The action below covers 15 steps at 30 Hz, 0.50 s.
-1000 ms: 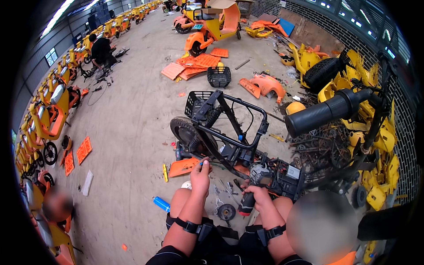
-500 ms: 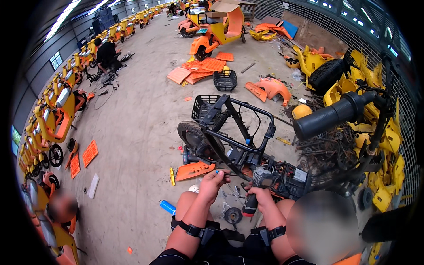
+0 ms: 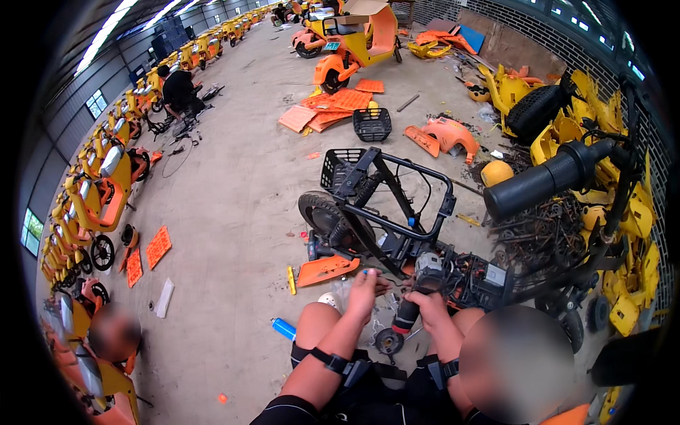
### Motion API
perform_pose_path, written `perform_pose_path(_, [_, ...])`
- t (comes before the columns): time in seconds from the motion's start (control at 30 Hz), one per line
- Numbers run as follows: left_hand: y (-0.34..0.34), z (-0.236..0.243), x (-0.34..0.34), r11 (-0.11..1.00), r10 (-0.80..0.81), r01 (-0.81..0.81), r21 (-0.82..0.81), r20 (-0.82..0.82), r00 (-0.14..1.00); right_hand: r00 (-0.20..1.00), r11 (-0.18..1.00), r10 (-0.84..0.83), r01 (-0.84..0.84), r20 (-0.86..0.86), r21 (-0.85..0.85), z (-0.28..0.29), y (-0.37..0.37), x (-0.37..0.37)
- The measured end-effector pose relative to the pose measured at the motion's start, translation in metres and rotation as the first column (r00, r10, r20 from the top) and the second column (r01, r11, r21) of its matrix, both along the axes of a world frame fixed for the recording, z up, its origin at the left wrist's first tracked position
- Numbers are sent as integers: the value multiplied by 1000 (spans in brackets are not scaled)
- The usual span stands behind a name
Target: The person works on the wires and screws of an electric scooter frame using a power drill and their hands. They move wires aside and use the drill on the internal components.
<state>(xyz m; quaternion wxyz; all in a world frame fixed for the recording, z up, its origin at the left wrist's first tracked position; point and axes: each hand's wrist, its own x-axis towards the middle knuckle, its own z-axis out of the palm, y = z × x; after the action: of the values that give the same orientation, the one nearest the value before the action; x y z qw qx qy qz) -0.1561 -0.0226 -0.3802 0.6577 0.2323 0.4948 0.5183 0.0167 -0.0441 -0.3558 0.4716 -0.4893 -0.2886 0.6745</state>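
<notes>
A stripped black scooter frame (image 3: 448, 205) stands in front of me, its rear wheel (image 3: 316, 212) on the far left side. My right hand (image 3: 429, 309) is closed round the handle of a grey and black cordless power driver (image 3: 428, 265) with a red-trimmed base. The driver's head is beside the exposed wiring and parts at the frame's middle. Just left of it, my left hand (image 3: 363, 292) has its fingers curled together, close to the frame; a small blue spot shows at the thumb, and what the fingers hold is hidden. Below both hands lies a round dark metal disc (image 3: 388, 341).
An orange panel (image 3: 326, 270), a yellow strip (image 3: 291, 280) and a blue can (image 3: 283, 328) lie left of my hands. A black handlebar grip (image 3: 531, 188) juts in at right, before heaped yellow panels (image 3: 641, 241). Parked scooters (image 3: 106, 188) line the left; a co-worker (image 3: 178, 88) crouches there.
The whole view has shifted, so the scene sits further right. The driver has moved slightly away from me, and my left hand has turned, its fingers closer to the driver.
</notes>
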Motion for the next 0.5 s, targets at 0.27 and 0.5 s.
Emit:
perform_pose_path(0.27, [1, -33, 34, 977, 174, -152, -148, 156, 972, 922, 925, 173, -273, 345, 265, 27, -15, -20])
perform_pose_path(0.5, [5, 8, 10, 949, 275, -149, -277, 500, 821, 673, 786, 91, -501, 734, 362, 257, -57, 42])
